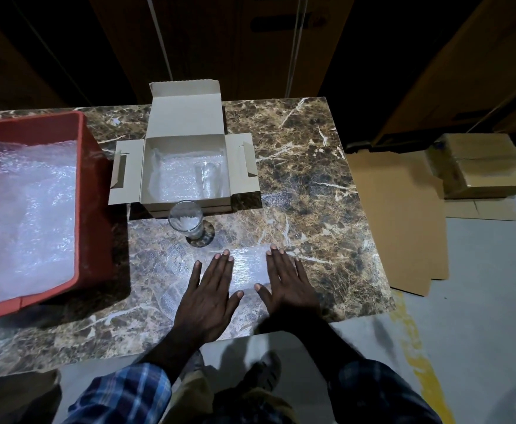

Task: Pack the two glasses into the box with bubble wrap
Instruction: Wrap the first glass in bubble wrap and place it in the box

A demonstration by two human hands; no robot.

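Though flat, bubble wrap (pixel 247 267) under fingers (pixel 220 261).

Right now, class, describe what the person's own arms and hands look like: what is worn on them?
Both hands, left hand and right hand, are bare: no gloves, rings or watch visible. The arms wear long blue plaid sleeves, pushed back from the wrists.

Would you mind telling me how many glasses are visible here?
2. One glass stands on the table just before the box; the other is inside the box, on its right side.
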